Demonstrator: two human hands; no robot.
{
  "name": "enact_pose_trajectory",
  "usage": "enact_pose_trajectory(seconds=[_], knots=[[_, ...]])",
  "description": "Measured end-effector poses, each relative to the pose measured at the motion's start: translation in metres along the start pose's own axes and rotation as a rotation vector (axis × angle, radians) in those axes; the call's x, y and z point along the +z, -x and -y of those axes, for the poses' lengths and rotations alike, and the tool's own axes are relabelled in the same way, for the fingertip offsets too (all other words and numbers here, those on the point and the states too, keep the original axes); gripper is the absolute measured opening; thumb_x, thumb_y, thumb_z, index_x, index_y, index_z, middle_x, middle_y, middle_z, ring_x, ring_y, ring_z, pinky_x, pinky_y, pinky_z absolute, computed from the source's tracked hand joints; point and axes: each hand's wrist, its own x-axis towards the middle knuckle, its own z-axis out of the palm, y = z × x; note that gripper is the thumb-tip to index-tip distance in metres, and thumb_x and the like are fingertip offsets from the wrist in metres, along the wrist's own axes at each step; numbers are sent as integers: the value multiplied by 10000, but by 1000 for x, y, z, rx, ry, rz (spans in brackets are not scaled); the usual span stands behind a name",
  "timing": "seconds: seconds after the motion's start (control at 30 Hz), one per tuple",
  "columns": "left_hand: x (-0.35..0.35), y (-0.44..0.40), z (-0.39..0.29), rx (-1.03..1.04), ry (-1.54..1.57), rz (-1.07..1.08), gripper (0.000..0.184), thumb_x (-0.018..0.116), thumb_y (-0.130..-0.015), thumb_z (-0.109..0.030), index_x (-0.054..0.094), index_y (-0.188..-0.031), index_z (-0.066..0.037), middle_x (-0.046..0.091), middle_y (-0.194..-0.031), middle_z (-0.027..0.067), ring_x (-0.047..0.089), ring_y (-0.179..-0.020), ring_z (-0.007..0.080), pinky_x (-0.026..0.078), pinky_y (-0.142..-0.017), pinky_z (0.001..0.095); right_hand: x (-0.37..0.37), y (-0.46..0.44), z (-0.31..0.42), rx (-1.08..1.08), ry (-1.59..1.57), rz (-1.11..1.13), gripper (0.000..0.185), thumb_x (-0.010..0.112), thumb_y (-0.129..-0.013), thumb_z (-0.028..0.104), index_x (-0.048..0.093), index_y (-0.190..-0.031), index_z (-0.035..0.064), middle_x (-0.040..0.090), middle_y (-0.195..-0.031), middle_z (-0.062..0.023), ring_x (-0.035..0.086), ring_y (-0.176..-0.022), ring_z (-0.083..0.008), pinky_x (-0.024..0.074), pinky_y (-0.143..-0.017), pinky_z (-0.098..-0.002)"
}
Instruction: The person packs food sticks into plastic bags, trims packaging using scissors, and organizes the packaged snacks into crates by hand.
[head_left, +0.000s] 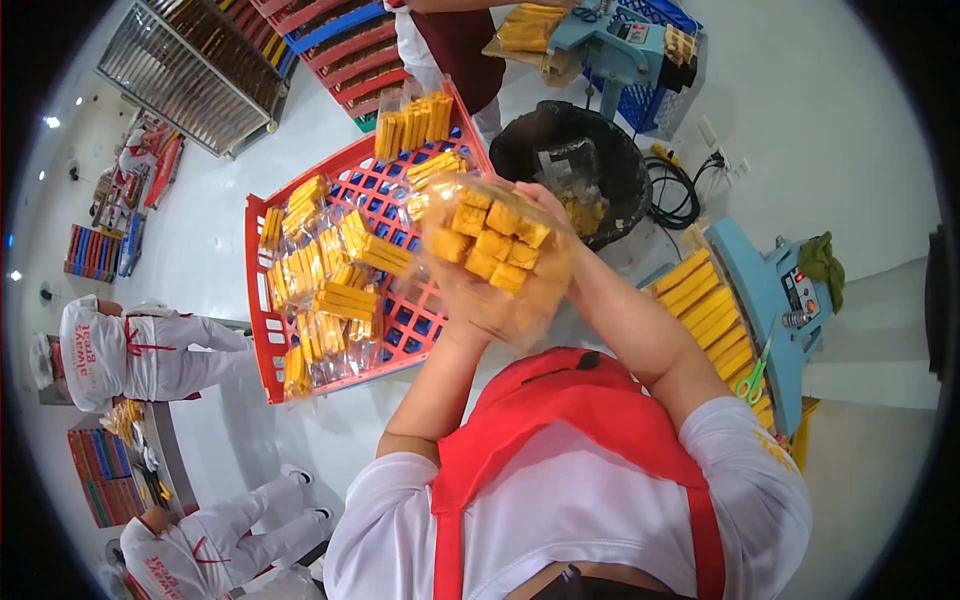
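Note:
Both my hands hold a clear plastic bag of yellow bread-like sticks (490, 245), with their squarish ends facing me. My left hand (462, 302) supports the bag from below and the left side, partly hidden behind the blurred plastic. At the bag's upper right edge, the fingers of my right hand (545, 203) are wrapped round it. Beneath and to the left lies a red plastic crate (258, 330) with several similar bags of sticks (325, 265) inside.
A black bin (515, 135) holding plastic stands beyond my right hand. At right, a blue sealing machine (765, 280) has rows of yellow sticks (705, 305) and green scissors (752, 378) beside it. Another sealing machine (610, 45), a co-worker (455, 45) and stacked crates (340, 50) are ahead.

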Motion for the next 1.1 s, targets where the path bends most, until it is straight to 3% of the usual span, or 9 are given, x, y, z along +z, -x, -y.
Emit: enact_pose_trajectory(seconds=[0.07, 0.13, 0.17, 0.37, 0.57, 0.63, 0.73, 0.97, 1.1], knots=[[-10, -3, 2, 28, -28, -40, 868, 730, -593, -95, 198, -1276, -36, 407, -1189, 127, 434, -1096, 245, 385, -899, 353, 2, 10, 6, 4, 98, 103, 451, 513, -788, 256, 437, -1186, 58, 510, -1143, -101, 502, -1045, -233, 377, -918, -388], [-28, -10, 6, -499, 735, 162, 874, 701, -624, -62, 173, -1321, -63, 389, -1221, 120, 424, -1110, 230, 371, -914, 350, -2, 20, 16, 14, 196, 207, 486, 568, -764, 213, 424, -1202, 59, 504, -1152, -98, 497, -1056, -229, 372, -929, -388], [-30, -11, 16, -392, 951, 222, 883, 659, -658, -19, 120, -1353, -94, 365, -1256, 115, 414, -1127, 228, 348, -936, 338, -9, 26, 21, 101, 272, 215, 543, 615, -731, 178, 407, -1219, 61, 499, -1157, -95, 494, -1063, -226, 377, -927, -381], [-14, -22, 25, -414, 786, -118, 787, 569, -740, -9, 81, -1354, -78, 280, -1331, 101, 330, -1198, 226, 290, -974, 331, 28, 27, 2, -221, 506, 90, 580, 618, -748, 84, 359, -1267, 54, 485, -1165, -90, 492, -1057, -195, 413, -886, -331], [-21, -24, 20, -375, 673, -168, 748, 645, -701, -61, 175, -1284, -53, 380, -1181, 90, 417, -1095, 209, 351, -925, 338, 49, 40, -2, -676, 1516, 71, 547, 559, -793, 37, 319, -1285, 36, 457, -1180, -93, 447, -1074, -159, 378, -890, -277], [-22, -16, 24, -355, 687, -114, 797, 672, -676, -85, 164, -1290, -50, 378, -1186, 92, 414, -1099, 217, 344, -928, 344, 69, 43, 0, -376, 805, 25, 551, 578, -780, 46, 338, -1276, 36, 417, -1218, -71, 434, -1095, -162, 328, -937, -311], [-22, -12, 23, -331, 715, 29, 906, 730, -615, -139, 144, -1299, -42, 380, -1190, 99, 409, -1102, 235, 330, -930, 355, 68, 46, 24, -152, 954, 166, 583, 618, -753, 57, 345, -1267, 25, 459, -1186, -84, 432, -1093, -152, 347, -918, -284], [-25, -18, -16, -399, 252, 216, 870, 800, -512, -315, 359, -1199, -17, 402, -1166, 133, 436, -1062, 282, 333, -908, 351, 64, 54, 21, -621, 1352, 313, 701, 652, -650, -51, 361, -1276, 68, 291, -1337, -112, 282, -1237, -204, 250, -992, -316], [-26, -11, -3, -176, 113, 173, 819, 792, -520, -317, 380, -1169, -33, 411, -1131, 151, 417, -1049, 328, 330, -899, 378, 58, 58, 17, -457, 1107, 214, 717, 648, -638, -55, 363, -1280, 90, 283, -1343, -134, 255, -1255, -223, 224, -1002, -317]])
